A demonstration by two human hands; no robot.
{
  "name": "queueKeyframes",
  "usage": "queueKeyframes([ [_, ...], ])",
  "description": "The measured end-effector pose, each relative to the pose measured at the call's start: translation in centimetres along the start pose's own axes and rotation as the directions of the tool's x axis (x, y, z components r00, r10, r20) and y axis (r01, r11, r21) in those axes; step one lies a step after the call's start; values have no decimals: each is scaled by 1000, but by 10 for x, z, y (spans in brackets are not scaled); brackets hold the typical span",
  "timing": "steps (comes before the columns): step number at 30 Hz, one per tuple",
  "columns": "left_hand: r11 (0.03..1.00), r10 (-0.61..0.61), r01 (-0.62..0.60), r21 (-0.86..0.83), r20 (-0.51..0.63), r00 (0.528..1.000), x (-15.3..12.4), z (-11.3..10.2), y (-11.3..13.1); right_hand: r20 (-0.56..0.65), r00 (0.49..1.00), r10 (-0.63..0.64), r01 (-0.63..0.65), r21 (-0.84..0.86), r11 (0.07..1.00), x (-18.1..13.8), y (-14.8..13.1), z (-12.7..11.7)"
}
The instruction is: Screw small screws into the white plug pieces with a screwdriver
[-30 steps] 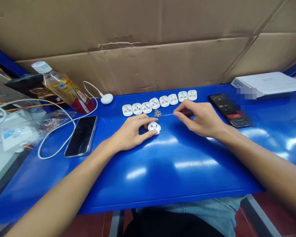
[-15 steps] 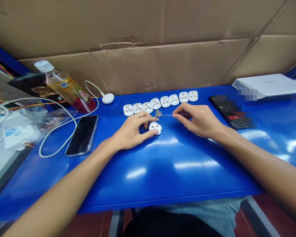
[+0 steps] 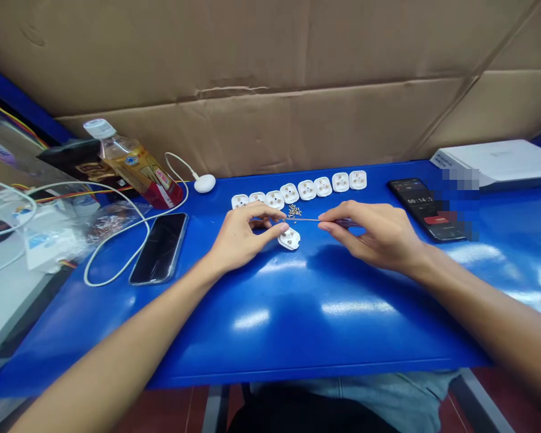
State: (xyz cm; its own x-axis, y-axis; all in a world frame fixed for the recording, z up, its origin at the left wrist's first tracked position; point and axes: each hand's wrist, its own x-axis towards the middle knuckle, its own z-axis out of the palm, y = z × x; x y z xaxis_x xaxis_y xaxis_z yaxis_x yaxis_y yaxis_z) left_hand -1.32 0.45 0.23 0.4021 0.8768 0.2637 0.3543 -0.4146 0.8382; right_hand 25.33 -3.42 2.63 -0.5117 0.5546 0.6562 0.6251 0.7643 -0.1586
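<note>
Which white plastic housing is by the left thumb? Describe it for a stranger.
On the blue table, a row of white housings runs before the cardboard. Nearer the wearer, past screws, is one housing by the thumb of the left hand. Neighbours form the row; it sits apart.

Cannot see most of the handle of the slim tool point(image 3: 303, 219), wrapped in the right hand point(image 3: 381, 234); cannot tell touch from gap between its tip and the fingertips of the left hand point(image 3: 238, 237). Cannot see all of the white piece point(image 3: 290, 242), partly behind the left thumb, nor the near edges of the leftmost pieces in the far row point(image 3: 324, 187). Cannot count the tiny metal parts point(image 3: 294, 210) or identify the contents of the clear bag point(image 3: 100, 222). Cannot read the pixelated right side of the right-hand phone point(image 3: 415, 198), nor follow the white box point(image 3: 500, 159) past the right edge.
</note>
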Motion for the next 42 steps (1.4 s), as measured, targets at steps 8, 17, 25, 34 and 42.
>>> queueKeyframes([
  [8,992,113,-112,49,-5,994,-1,0,0,23,999,-22,23,-15,1000,-2,-2,0],
  [17,915,347,-317,250,-82,934,-3,-2,1,63,998,-15,14,10,1000,-1,-4,-3],
  [25,686,578,-544,483,92,811,-3,-10,2,118,992,-50,44,50,998,0,-5,-6],
  [34,750,528,-511,421,86,845,-5,-7,6,144,986,-79,64,102,993,1,-5,-8],
  [42,890,247,-275,363,121,961,-2,-8,8,149,989,-11,3,53,999,-3,2,-11],
])
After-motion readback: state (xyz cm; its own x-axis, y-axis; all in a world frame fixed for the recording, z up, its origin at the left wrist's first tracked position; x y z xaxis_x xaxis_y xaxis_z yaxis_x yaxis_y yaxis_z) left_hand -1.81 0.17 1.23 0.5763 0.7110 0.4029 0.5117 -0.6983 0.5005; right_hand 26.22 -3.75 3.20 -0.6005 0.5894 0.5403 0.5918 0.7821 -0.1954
